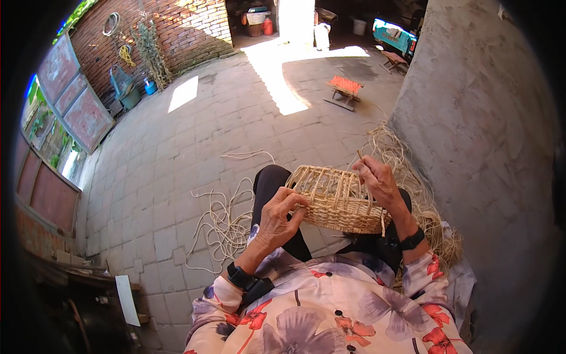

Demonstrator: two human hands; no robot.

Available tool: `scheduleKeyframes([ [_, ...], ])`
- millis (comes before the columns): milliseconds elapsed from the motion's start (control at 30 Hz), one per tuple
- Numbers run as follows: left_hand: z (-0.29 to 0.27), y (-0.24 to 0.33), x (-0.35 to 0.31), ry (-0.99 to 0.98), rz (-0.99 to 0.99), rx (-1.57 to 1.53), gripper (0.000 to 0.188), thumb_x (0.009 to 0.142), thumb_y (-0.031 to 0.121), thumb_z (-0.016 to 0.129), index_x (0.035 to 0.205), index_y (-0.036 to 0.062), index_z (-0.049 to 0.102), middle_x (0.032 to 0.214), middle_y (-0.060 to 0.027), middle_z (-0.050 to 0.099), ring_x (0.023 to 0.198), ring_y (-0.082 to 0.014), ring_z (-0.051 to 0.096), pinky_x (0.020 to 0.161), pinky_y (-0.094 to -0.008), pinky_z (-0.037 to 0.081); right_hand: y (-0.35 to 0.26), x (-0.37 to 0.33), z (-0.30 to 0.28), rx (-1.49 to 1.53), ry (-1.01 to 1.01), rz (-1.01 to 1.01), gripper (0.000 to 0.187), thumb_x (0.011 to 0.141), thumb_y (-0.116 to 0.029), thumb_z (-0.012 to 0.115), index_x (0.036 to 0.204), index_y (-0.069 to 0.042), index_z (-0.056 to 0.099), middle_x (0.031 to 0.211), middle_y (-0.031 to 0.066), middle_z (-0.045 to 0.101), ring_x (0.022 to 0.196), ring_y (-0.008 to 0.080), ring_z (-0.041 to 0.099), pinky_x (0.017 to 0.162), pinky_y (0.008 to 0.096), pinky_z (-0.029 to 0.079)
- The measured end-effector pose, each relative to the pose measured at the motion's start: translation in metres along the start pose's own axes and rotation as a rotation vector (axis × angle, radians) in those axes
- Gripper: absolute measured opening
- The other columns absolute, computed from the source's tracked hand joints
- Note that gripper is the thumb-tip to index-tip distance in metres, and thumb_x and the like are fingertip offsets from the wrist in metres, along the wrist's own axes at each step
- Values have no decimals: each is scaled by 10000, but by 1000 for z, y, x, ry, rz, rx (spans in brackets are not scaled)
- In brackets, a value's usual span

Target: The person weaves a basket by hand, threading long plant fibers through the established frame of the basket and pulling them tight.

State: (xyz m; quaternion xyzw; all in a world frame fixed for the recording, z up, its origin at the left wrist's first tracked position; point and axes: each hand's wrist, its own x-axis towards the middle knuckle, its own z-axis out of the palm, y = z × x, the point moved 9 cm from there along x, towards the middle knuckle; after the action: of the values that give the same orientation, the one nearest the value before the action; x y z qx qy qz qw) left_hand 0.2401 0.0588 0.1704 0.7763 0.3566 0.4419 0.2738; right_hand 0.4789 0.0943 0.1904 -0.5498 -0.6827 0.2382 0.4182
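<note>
A partly woven straw-coloured basket [339, 203] rests across my lap, its near side tightly woven and its far side showing open ribs. My left hand [282, 217] is closed on the basket's left end, thumb and fingers pinching the rim. At the right end, my right hand [379, 182] is raised by the rim, its fingers pinched round a strand of cord [360, 154] whose tip sticks up above them. A loose cord end hangs from the basket's right side. My right palm and part of the basket's right end are hidden.
Loose cords [221, 227] lie on the paving left of my legs. A big heap of straw cord [433, 227] is at my right, against a grey wall [477, 118]. Ahead stands a folding stool [345, 88] with an orange seat. A metal gate [76, 97] is at the left.
</note>
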Motion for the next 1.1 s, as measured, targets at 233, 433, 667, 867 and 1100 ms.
scheduleKeyframes([
  [233,-1,8,2,-6,67,122,176,796,32,704,965,51,661,971,-106,578,865,-251,624,747,-355,512,0,1,2,17,-4,-25,253,1000,-231,521,907,-14,612,602,62,569,574,141,590,554,305,452],
  [433,6,30,8,-24,175,180,193,782,48,714,968,65,667,951,-107,581,873,-267,610,750,-361,504,-4,2,3,35,-20,-53,235,999,-215,511,909,-17,602,604,74,562,568,156,589,550,313,450],
  [667,14,40,15,-55,169,172,213,759,61,738,964,85,687,930,-101,585,852,-267,607,723,-368,504,-6,1,2,23,-20,-70,209,991,-199,514,918,-18,588,608,89,561,559,172,575,554,325,452],
  [867,21,53,19,-124,257,277,215,748,85,768,952,98,704,911,-99,597,828,-272,609,702,-364,505,-3,0,2,72,-11,-82,195,989,-179,511,926,-12,588,732,134,614,655,233,636,603,354,477],
  [1100,4,46,54,-73,69,8,247,840,-30,648,1072,49,670,1063,-95,635,835,-167,654,759,-280,543,-52,-6,-38,-284,256,-251,104,956,-97,555,965,-4,599,991,153,621,881,232,662,730,322,508],
])
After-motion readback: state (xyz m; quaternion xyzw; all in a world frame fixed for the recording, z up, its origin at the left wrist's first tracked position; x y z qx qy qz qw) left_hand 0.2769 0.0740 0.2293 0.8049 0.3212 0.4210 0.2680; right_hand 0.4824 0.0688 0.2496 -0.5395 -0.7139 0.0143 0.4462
